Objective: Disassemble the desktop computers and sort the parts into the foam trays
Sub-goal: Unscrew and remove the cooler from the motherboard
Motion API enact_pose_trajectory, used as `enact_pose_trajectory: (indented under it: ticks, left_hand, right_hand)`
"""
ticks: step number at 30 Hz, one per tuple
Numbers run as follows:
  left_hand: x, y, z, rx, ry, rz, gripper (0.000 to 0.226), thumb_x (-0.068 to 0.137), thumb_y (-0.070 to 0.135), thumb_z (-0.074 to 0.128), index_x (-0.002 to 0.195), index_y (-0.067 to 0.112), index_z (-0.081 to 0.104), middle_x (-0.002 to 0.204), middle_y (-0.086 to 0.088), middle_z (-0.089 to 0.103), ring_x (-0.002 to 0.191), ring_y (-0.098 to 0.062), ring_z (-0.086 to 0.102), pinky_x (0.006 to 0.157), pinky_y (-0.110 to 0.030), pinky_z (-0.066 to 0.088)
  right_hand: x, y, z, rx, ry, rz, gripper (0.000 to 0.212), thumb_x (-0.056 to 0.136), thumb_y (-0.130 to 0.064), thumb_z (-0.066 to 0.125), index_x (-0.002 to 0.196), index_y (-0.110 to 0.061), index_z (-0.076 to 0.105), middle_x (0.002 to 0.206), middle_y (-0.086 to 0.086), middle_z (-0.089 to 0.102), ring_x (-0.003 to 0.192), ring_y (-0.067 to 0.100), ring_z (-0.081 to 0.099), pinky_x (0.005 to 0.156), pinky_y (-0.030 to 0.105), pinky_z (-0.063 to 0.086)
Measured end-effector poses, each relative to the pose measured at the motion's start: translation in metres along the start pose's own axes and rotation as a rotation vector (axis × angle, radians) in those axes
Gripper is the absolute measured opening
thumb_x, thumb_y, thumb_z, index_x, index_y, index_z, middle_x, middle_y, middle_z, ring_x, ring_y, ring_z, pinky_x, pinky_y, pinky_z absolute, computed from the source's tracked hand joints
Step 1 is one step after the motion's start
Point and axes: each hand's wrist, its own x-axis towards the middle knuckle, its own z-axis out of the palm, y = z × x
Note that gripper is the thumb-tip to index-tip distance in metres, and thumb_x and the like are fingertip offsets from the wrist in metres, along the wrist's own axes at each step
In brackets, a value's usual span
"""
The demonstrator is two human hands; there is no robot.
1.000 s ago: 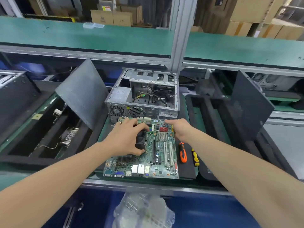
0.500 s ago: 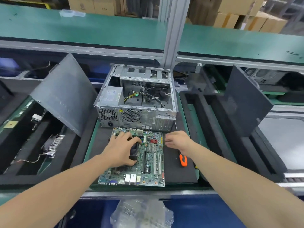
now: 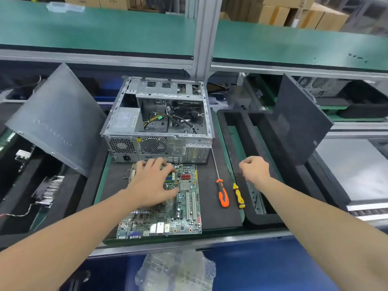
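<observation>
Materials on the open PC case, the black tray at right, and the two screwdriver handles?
Open grey desktop computer case: looks like bare sheet steel, dull grey finish, punched vents, folded edges.
Black tray at right: likely dense foam, matte, thick rounded walls.
Orange-handled screwdriver and yellow-handled screwdriver: probably moulded plastic grips with black inserts; the orange one's shaft looks metal, thin and shiny.

Bright, even overhead light; shadows soft, short. Pale glare on grey sheet at right edge, mild sheen on green shelf. Wide-angle bend: shelf rails bow, bottom corners stretched. Centre fairly sharp, motherboard detail readable. Cardboard boxes at top and plastic bag at bottom soft. Foam tray recesses dark, detail lost.
</observation>
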Motion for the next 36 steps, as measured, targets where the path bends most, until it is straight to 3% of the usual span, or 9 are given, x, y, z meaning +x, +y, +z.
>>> enact_pose_trajectory:
  ticks: [4, 9, 14, 18, 22, 26, 29, 33, 36]
  left_hand:
    - [0.024, 0.046, -0.001, -0.219, 0.02, 0.058, 0.029, 0.095, 0.048, 0.052, 0.121, 0.035, 0.057, 0.117, 0.01, 0.049, 0.118, -0.017, 0.047, 0.11, -0.047, 0.032]
    - [0.035, 0.1, 0.013, -0.411, -0.054, 0.078, 0.022, 0.094, 0.03, 0.06, 0.115, 0.028, 0.065, 0.108, 0.008, 0.052, 0.112, -0.017, 0.054, 0.105, -0.043, 0.04]
    - [0.024, 0.112, 0.02, -0.427, -0.077, 0.079, 0.021, 0.093, 0.022, 0.059, 0.113, 0.025, 0.066, 0.108, 0.006, 0.056, 0.109, -0.017, 0.055, 0.103, -0.042, 0.042]
    - [0.015, 0.091, 0.004, -0.457, 0.002, 0.041, 0.022, 0.094, 0.013, 0.059, 0.112, 0.018, 0.071, 0.111, 0.002, 0.067, 0.108, -0.013, 0.06, 0.102, -0.035, 0.046]
    - [0.006, 0.053, -0.019, -0.473, 0.135, -0.096, 0.032, 0.095, 0.002, 0.054, 0.111, 0.024, 0.07, 0.11, 0.011, 0.066, 0.102, -0.006, 0.06, 0.096, -0.026, 0.048]
    - [-0.004, 0.008, -0.03, -0.534, 0.283, -0.284, 0.044, 0.091, -0.011, 0.047, 0.111, 0.019, 0.071, 0.11, 0.007, 0.069, 0.101, -0.007, 0.062, 0.096, -0.026, 0.049]
    - [-0.009, -0.021, -0.026, -0.525, 0.259, -0.339, 0.044, 0.092, -0.012, 0.043, 0.111, 0.016, 0.07, 0.116, -0.001, 0.069, 0.106, -0.014, 0.062, 0.101, -0.033, 0.049]
    - [-0.013, -0.041, -0.01, -0.489, 0.06, -0.279, 0.03, 0.103, 0.005, 0.046, 0.113, 0.022, 0.067, 0.121, -0.003, 0.067, 0.097, -0.015, 0.061, 0.08, -0.032, 0.047]
    - [-0.013, -0.041, -0.003, -0.379, 0.002, -0.148, 0.023, 0.101, 0.027, 0.055, 0.121, 0.027, 0.065, 0.118, 0.002, 0.067, 0.101, -0.018, 0.061, 0.089, -0.036, 0.05]
  right_hand:
    - [-0.012, 0.017, -0.005, -0.264, -0.192, -0.021, 0.022, 0.088, -0.031, 0.077, 0.089, -0.009, 0.073, 0.08, 0.012, 0.076, 0.066, 0.024, 0.073, 0.055, 0.026, 0.055]
    - [-0.028, 0.038, 0.009, -0.481, -0.327, -0.037, 0.043, 0.086, -0.046, 0.079, 0.086, -0.004, 0.069, 0.09, 0.016, 0.077, 0.078, 0.028, 0.075, 0.075, 0.038, 0.064]
    - [-0.028, 0.044, 0.012, -0.392, -0.307, -0.046, 0.032, 0.099, -0.03, 0.06, 0.097, 0.001, 0.062, 0.095, 0.018, 0.071, 0.08, 0.03, 0.069, 0.069, 0.036, 0.06]
    - [-0.031, 0.032, 0.0, -0.014, -0.123, -0.12, 0.025, 0.101, -0.028, 0.048, 0.109, -0.004, 0.047, 0.102, 0.021, 0.067, 0.087, 0.039, 0.071, 0.081, 0.053, 0.06]
    - [-0.047, -0.009, -0.018, 0.103, -0.142, -0.37, 0.013, 0.099, -0.035, 0.046, 0.102, -0.023, 0.051, 0.087, 0.011, 0.069, 0.063, 0.02, 0.059, 0.058, 0.038, 0.054]
    - [-0.067, -0.06, -0.019, 0.003, -0.176, -0.59, 0.018, 0.093, -0.041, 0.056, 0.091, -0.026, 0.064, 0.076, -0.006, 0.067, 0.07, 0.007, 0.057, 0.059, 0.029, 0.041]
    - [-0.08, -0.089, -0.009, -0.144, -0.265, -0.63, 0.026, 0.091, -0.045, 0.062, 0.083, -0.021, 0.066, 0.076, -0.002, 0.067, 0.077, 0.013, 0.06, 0.06, 0.031, 0.042]
    - [-0.093, -0.112, 0.011, -0.306, -0.341, -0.67, 0.025, 0.087, -0.037, 0.069, 0.071, -0.018, 0.065, 0.068, -0.002, 0.063, 0.065, 0.014, 0.059, 0.052, 0.027, 0.039]
    - [-0.099, -0.126, 0.027, -0.389, -0.364, -0.678, 0.027, 0.081, -0.033, 0.07, 0.067, -0.011, 0.065, 0.059, 0.002, 0.057, 0.058, 0.02, 0.05, 0.051, 0.026, 0.037]
